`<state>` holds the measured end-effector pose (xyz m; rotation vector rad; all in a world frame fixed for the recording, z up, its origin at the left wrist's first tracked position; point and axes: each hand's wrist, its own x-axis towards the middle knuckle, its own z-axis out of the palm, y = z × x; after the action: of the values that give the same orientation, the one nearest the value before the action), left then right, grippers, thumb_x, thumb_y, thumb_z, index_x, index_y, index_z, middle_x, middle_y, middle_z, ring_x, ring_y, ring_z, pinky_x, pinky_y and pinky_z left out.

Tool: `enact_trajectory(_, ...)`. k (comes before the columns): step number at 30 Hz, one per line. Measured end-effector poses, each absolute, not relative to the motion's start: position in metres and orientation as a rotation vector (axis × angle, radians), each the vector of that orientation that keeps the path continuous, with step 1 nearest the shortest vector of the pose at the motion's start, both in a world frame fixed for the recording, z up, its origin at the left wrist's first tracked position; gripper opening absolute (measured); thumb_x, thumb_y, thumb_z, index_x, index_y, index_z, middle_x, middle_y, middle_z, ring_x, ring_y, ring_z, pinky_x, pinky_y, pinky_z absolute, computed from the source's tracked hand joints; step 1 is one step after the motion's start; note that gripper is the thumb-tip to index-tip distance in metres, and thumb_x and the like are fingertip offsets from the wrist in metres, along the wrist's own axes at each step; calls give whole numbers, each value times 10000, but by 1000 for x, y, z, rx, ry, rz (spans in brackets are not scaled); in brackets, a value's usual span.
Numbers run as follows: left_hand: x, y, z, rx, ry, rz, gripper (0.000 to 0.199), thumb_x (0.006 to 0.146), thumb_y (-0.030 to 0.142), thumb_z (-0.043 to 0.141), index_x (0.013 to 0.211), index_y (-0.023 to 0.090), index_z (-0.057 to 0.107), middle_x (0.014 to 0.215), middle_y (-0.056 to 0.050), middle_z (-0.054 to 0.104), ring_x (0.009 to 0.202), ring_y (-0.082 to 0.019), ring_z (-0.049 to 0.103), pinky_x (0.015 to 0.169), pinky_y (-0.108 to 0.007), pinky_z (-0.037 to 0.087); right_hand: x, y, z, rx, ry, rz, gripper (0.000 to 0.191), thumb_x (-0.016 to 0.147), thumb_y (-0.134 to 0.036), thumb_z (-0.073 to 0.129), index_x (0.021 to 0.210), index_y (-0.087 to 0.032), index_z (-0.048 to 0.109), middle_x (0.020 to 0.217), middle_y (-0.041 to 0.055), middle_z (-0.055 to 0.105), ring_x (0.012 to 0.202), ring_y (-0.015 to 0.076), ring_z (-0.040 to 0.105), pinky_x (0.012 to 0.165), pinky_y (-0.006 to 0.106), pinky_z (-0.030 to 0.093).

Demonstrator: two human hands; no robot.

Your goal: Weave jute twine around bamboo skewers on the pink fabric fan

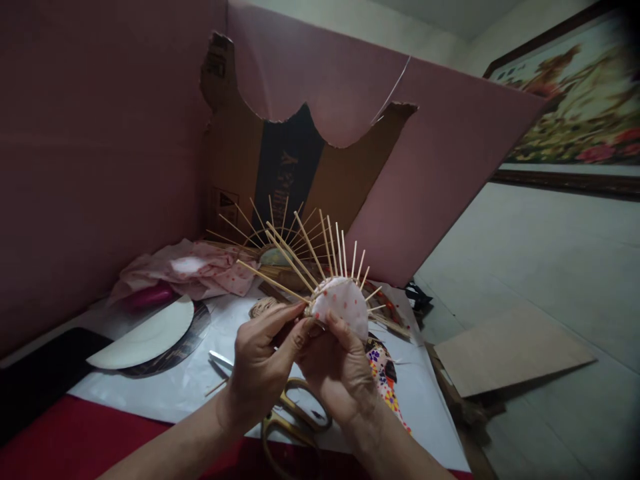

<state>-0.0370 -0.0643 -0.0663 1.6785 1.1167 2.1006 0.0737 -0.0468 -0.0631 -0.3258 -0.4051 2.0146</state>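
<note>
Between both hands is a half-round piece covered in white fabric with red dots (345,300). Thin wooden sticks (324,243) fan out from its curved edge, which carries a braided cord trim. My right hand (345,373) supports the piece from below, its thumb resting on the dotted fabric. At the piece's left corner, my left hand (265,360) pinches the edge with thumb and fingers; what exactly lies between those fingertips is hidden. Scissors with gold handles (295,417) lie beneath my hands, partly covered by them.
Behind stands a second stick fan (274,257) before a torn cardboard piece (235,153). Dotted fabric (225,270), a white half-disc (150,337) and a black flat object (50,373) lie left. Flower-print fabric (385,380) is at right, near a cardboard sheet (515,350).
</note>
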Motion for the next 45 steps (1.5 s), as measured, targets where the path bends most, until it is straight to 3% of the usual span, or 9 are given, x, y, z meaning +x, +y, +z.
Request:
enact_trajectory(11, -35, -62, -67, 1589, 1038, 2139, 206, 705, 158, 749, 870, 278, 775, 667, -1, 715, 552, -127, 617, 508, -213, 481, 68, -55, -61, -339, -333, 2014, 149, 708, -174, 740, 851, -196, 704, 792, -5, 739, 688, 112, 642, 539, 198, 497)
enact_trajectory(17, -35, -61, -73, 1659, 1072, 2086, 250, 741, 150, 719, 943, 291, 760, 708, -6, 711, 625, -136, 634, 546, -215, 487, 69, -52, -57, -363, -352, 1949, 179, 681, -135, 751, 840, -209, 712, 786, -17, 745, 655, 104, 646, 614, 209, 544)
enact_trajectory(22, -36, -63, -72, 1790, 1056, 2059, 238, 756, 141, 699, 977, 221, 739, 787, -36, 712, 699, -149, 653, 555, -207, 492, 70, -52, -56, -329, -368, 1957, 211, 660, -141, 773, 856, -201, 720, 800, -14, 752, 706, 99, 668, 694, 199, 557)
enact_trajectory(28, -36, -61, -71, 1863, 1045, 2131, 230, 767, 110, 685, 977, 195, 722, 731, -6, 691, 640, -104, 636, 535, -163, 483, 69, -54, -54, -284, -320, 1976, 279, 633, -104, 790, 888, -196, 726, 822, -4, 762, 717, 90, 684, 722, 192, 557)
enact_trajectory(41, -34, -59, -80, 1932, 1113, 2151, 234, 804, 77, 641, 993, 205, 692, 898, 2, 721, 826, -92, 671, 765, -157, 524, 68, -57, -57, -364, -306, 1923, 154, 679, -135, 761, 821, -176, 717, 802, 6, 754, 721, 98, 669, 708, 206, 540)
enact_trajectory(45, -35, -59, -87, 1972, 1103, 2032, 299, 846, 73, 571, 1104, 200, 652, 1011, -37, 712, 918, -117, 661, 830, -203, 516, 69, -54, -59, -380, -326, 1902, 144, 676, -156, 766, 812, -168, 721, 782, 19, 757, 730, 113, 677, 695, 213, 539)
